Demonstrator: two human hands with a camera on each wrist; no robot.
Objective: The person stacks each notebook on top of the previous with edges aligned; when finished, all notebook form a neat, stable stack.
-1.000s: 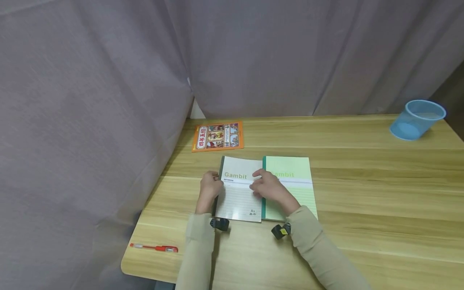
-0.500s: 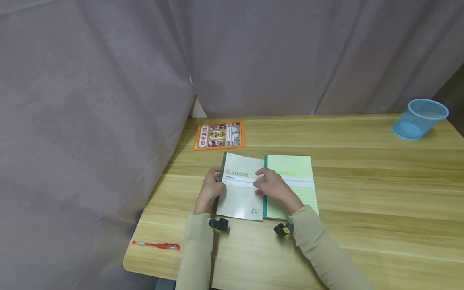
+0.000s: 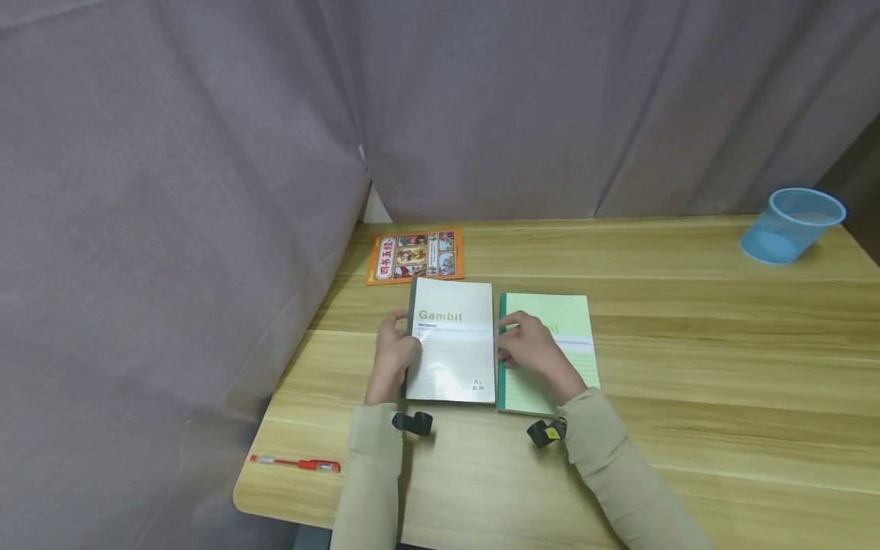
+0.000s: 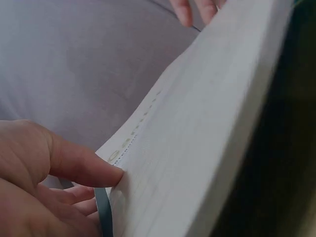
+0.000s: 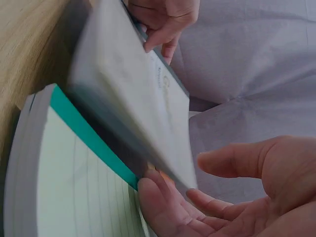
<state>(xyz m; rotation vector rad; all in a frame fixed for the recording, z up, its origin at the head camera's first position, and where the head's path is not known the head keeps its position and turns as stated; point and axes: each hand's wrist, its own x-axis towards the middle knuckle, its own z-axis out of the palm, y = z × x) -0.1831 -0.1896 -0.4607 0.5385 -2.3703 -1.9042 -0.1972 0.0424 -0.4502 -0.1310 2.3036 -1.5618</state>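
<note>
My left hand (image 3: 393, 353) grips the white notebook (image 3: 450, 359) by its dark spine, thumb on the cover and fingers curled beneath, as the left wrist view shows. The notebook is raised off the table, its right edge apart from the green notebook (image 3: 577, 359), which lies flat with a teal spine. Over that spine, my right hand (image 3: 535, 350) has its fingers close to the white notebook's free edge. In the right wrist view the right thumb (image 5: 229, 160) stands away from the cover, and a fingertip appears to touch the white notebook's edge.
An orange picture booklet (image 3: 415, 256) lies behind the white notebook. A red pen (image 3: 296, 463) rests near the table's left front corner. The blue mesh bin (image 3: 791, 228) stands at the far right. Grey curtains (image 3: 481, 114) hang along the back and left sides.
The white notebook has come up and away from the green one, moving back and slightly left with my left hand. My right hand has moved a little to the right, its thumb off the white cover.
</note>
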